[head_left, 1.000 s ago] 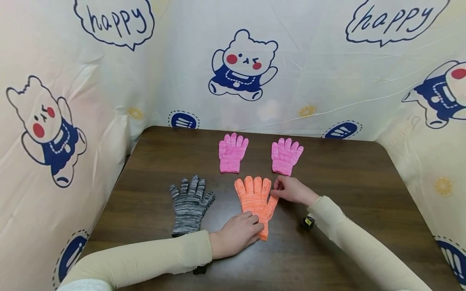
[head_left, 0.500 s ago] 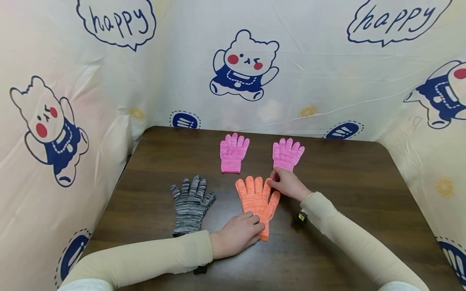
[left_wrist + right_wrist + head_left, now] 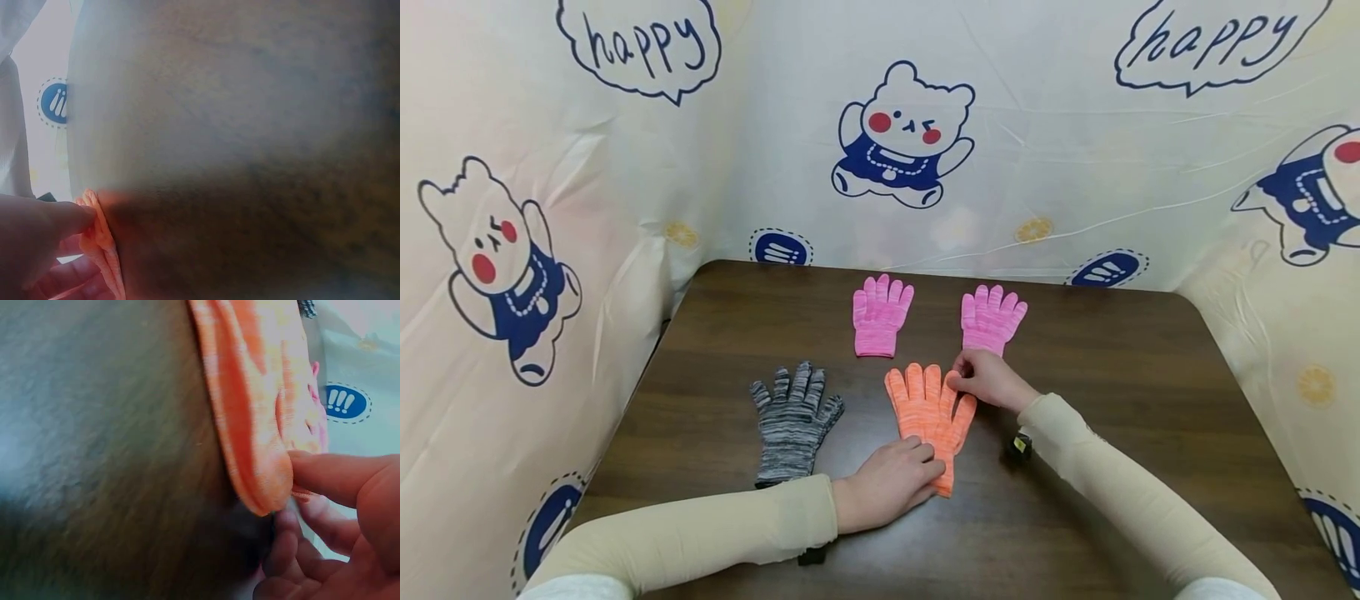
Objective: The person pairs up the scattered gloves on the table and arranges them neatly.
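Observation:
An orange knit glove [image 3: 925, 404] lies flat on the dark wooden table, fingers pointing away from me. Its cuff is under my left hand [image 3: 891, 483], whose bent fingers and thumb hold it, as the left wrist view shows at the orange fabric [image 3: 103, 250]. With thumb and forefinger, my right hand [image 3: 996, 382] pinches the tip of the glove's outer finger. Close up in the right wrist view, the orange glove [image 3: 250, 425] stretches up from the right hand's fingertips [image 3: 306, 465]. Part of the cuff is hidden by the left hand.
Left of the orange glove lies a grey-and-black striped glove [image 3: 790, 425], its cuff close to the left sleeve [image 3: 722, 517]. Two pink gloves [image 3: 878, 321] lie farther back on the table [image 3: 1112, 358], the right one just beyond the right hand. A printed curtain [image 3: 1037, 125] surrounds the table.
My right hand has moved slightly up and left, from beside the orange glove's thumb to the tip of its outer finger. The left hand has stayed on the cuff.

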`<action>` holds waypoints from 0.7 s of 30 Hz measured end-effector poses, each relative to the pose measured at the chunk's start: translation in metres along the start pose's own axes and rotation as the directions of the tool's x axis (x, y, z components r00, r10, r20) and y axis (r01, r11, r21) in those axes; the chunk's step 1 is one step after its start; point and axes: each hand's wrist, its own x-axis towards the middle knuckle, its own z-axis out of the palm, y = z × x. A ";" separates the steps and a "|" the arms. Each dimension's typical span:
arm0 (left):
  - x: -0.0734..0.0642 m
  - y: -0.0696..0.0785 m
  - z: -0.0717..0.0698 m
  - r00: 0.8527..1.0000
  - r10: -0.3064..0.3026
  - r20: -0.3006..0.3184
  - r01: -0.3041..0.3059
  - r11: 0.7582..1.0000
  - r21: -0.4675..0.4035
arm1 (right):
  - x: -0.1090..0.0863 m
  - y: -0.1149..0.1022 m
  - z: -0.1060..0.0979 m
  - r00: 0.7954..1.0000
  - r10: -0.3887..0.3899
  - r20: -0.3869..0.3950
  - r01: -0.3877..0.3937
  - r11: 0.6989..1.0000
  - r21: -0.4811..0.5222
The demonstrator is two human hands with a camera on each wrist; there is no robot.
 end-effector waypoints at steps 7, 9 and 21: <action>0.000 0.000 -0.001 1.000 0.005 -0.002 -0.005 1.000 -0.007 | 0.000 0.000 -0.005 1.000 0.020 0.018 -0.021 0.999 0.046; 0.000 -0.001 0.000 1.000 0.004 0.000 -0.004 1.000 -0.020 | 0.001 -0.002 -0.006 1.000 0.004 0.030 -0.005 1.000 0.014; 0.000 -0.007 0.002 0.989 0.066 -0.131 -0.095 0.970 -0.226 | 0.017 -0.021 -0.004 0.993 -0.113 0.040 0.118 0.981 -0.156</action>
